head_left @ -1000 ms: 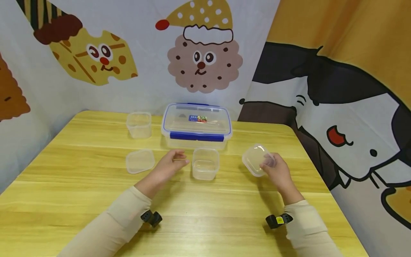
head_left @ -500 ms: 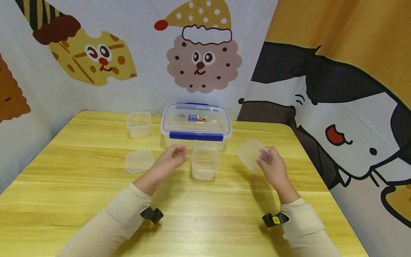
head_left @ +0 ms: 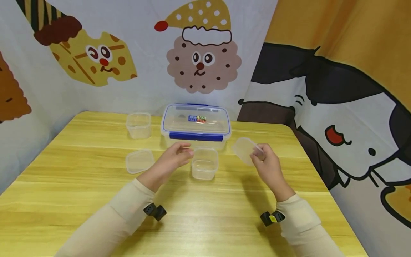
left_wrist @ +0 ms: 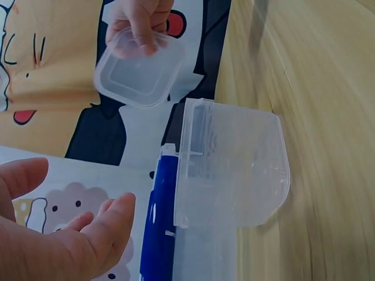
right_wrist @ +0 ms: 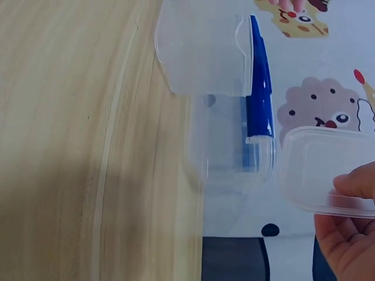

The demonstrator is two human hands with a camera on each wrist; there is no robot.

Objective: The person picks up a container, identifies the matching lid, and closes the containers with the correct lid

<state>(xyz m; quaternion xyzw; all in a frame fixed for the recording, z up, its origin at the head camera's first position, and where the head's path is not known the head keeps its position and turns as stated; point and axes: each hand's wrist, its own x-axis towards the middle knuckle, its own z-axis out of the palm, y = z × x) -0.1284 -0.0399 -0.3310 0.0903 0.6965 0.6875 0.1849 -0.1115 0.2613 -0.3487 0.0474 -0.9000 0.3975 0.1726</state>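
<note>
A small clear plastic container [head_left: 204, 167] stands uncovered on the table, in front of a large lidded box. Just left of its rim hovers my left hand [head_left: 174, 159], fingers relaxed and holding nothing; the left wrist view shows a gap between thumb and fingers. To the right, my right hand [head_left: 269, 163] pinches a clear square lid [head_left: 244, 150] by its right edge. That lid is tilted in the air above the table, apart from the container. In the right wrist view the thumb lies on top of the lid [right_wrist: 316, 170] and the fingers lie beneath.
Behind stands the large clear box [head_left: 196, 123] with blue clips. A second small container [head_left: 139, 125] is at back left, and another clear lid [head_left: 140, 161] lies flat in front of it. A printed cloth [head_left: 144, 96] hangs behind the wooden table [head_left: 205, 221].
My right hand has carried the lid leftward and slightly up, tilting it more. My left hand has shifted a little right, closer to the middle container.
</note>
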